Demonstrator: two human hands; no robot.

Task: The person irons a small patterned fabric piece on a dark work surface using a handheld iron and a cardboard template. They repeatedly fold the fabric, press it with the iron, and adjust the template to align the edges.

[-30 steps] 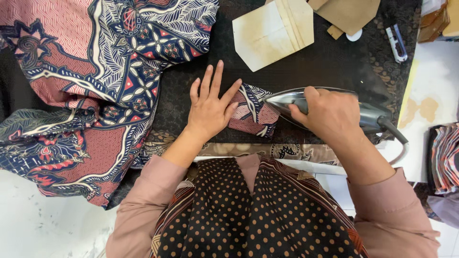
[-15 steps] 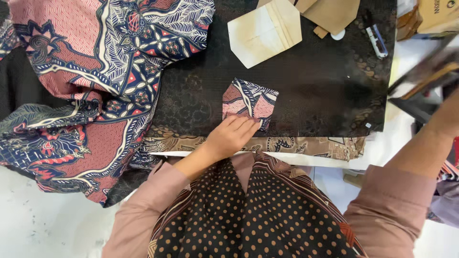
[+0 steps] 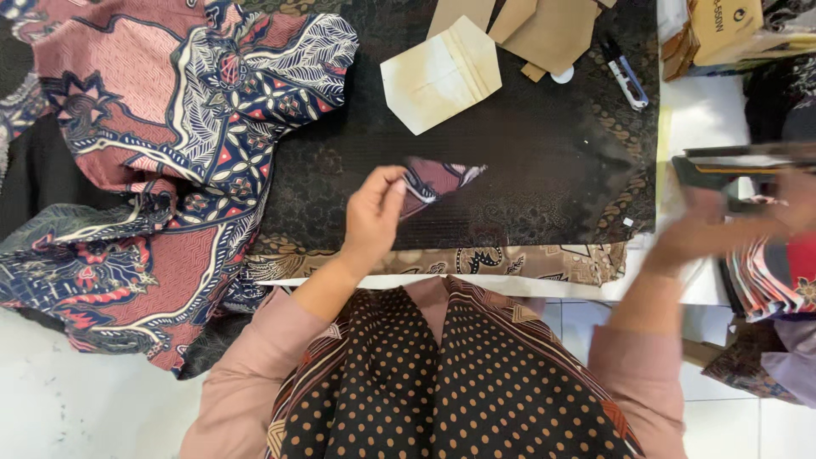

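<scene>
Left hand pinches the small patterned fabric piece, lifting it off the dark pressing mat, near the mat's front edge. Right hand is beyond the mat's right edge, by a stack of fabric pieces; it is blurred, so I cannot tell its grip.

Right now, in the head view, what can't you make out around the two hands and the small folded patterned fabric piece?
- Right hand: motion-blurred near the stack of fabric pieces; grip unreadable.
- Small folded patterned fabric piece: blurred, its near corner hidden by the left hand, so the pinch is unclear.
- Large red and navy patterned cloth: cut off by the top and left edges.
- Brown cardboard box: cut off by the top edge.
</scene>
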